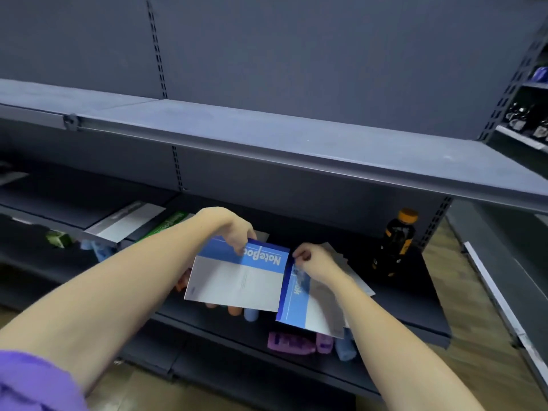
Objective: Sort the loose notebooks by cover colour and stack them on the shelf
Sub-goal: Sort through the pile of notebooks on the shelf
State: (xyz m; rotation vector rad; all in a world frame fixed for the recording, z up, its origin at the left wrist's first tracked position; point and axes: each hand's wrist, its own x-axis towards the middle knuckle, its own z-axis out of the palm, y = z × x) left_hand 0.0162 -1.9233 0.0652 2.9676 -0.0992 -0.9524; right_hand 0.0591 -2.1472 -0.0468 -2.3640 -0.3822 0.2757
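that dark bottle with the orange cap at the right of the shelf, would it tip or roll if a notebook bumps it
The bottle stands upright and looks tall for its base, so a knock near the cap would probably tip it. Its body seems round, so once down it would likely roll on the flat shelf. How full or heavy it is cannot be told. It stands just beyond the right hand.

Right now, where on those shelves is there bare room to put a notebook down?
The upper shelf looks bare along its visible length. On the lower shelf, a dark strip shows between the right hand and the bottle. Under both notebooks it's crowded.
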